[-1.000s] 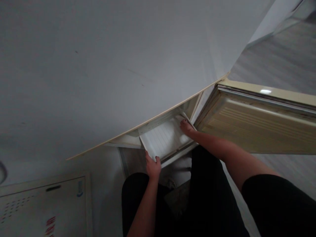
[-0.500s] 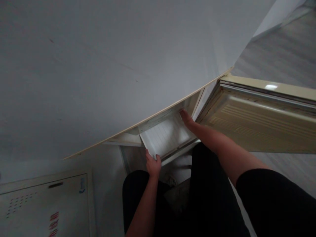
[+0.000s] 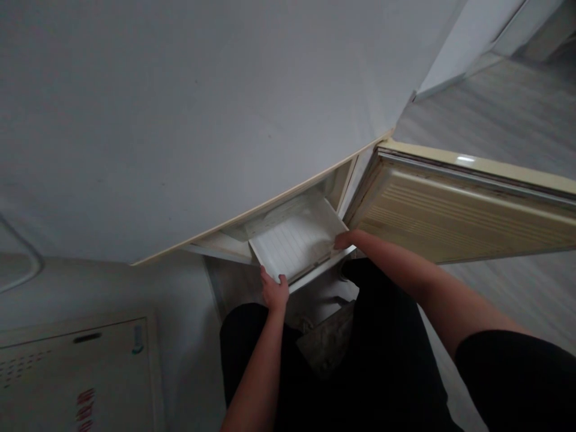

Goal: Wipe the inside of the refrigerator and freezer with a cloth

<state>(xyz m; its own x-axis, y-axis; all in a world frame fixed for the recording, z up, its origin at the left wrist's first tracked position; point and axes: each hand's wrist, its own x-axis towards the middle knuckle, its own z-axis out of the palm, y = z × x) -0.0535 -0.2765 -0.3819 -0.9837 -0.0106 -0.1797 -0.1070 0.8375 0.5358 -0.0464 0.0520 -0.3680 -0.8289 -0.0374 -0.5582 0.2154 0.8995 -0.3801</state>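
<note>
A white ribbed drawer (image 3: pixel 294 243) juts out of a white refrigerator (image 3: pixel 180 120), seen from above. My left hand (image 3: pixel 274 291) grips the drawer's near left corner, fingers curled over its rim. My right hand (image 3: pixel 345 240) holds the drawer's front right corner, fingers closed on the edge. The drawer looks empty inside.
The fridge door (image 3: pixel 463 210), cream with a ribbed inner panel, stands open to the right. A white appliance (image 3: pixel 76 372) with a dark handle slot and red markings sits at lower left. Grey wood-look floor (image 3: pixel 504 102) lies at upper right. My dark trousers fill the bottom.
My right hand has drawn back from the drawer's far right side to its front right corner. The drawer has come slightly further out. The view has shifted left.
</note>
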